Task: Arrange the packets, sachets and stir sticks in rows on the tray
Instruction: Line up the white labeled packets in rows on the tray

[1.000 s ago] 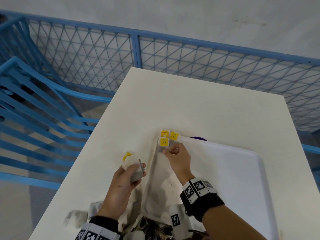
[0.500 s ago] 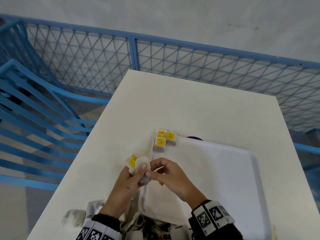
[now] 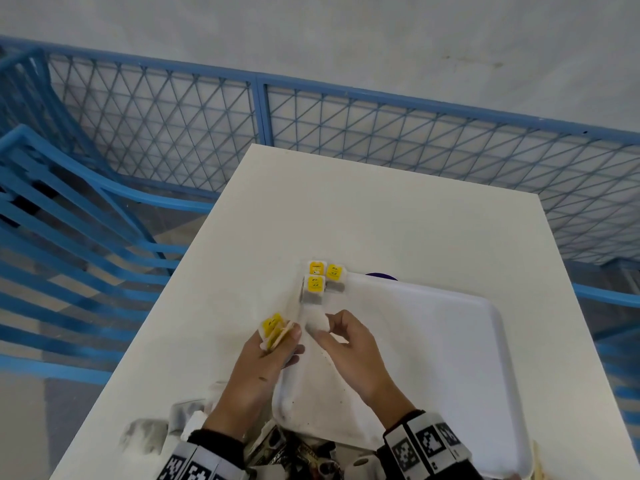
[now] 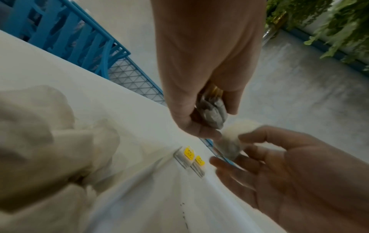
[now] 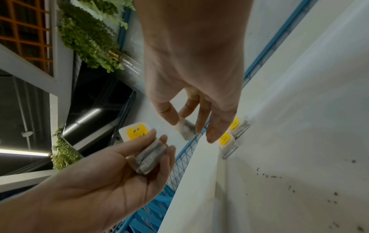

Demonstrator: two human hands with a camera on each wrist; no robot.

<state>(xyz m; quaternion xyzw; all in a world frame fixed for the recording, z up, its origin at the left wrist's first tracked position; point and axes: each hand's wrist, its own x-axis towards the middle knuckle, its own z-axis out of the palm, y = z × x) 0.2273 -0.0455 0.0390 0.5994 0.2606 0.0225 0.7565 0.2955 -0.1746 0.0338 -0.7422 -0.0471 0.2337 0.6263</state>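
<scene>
The right hand [image 3: 349,344] pinches one sachet [image 3: 317,322] over the tray [image 3: 450,358]'s far-left corner, near three already laid there; the left hand [image 3: 266,362] clamps the spare stack [image 3: 273,329]. Next, probably, setting it beside them, aligned

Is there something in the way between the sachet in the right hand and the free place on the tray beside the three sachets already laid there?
Nothing visible blocks it. The right hand pinches one sachet just above the tray, near the placed sachets.
</scene>
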